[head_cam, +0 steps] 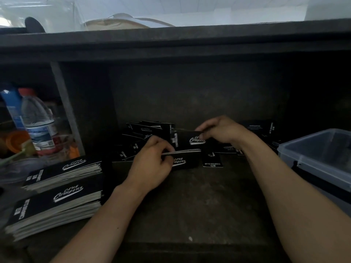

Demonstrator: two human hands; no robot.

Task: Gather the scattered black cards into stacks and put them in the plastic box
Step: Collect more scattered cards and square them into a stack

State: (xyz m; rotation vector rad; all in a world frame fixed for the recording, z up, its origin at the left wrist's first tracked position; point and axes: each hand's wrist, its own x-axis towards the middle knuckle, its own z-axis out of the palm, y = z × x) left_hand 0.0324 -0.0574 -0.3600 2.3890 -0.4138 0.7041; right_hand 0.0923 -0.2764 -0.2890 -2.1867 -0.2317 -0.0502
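Note:
Black cards with white "Camping Club" lettering lie scattered at the back of a dark shelf. My left hand grips a thin stack of cards by its left end, just above the shelf. My right hand pinches a single black card above that stack. Two tall finished stacks sit at the front left. The clear plastic box stands at the right edge, its inside dim. More loose cards lie behind my right wrist.
A water bottle, an orange cup and other clutter fill the left compartment beyond a grey divider. A dark shelf board overhangs the work area. The shelf floor stretches between my forearms.

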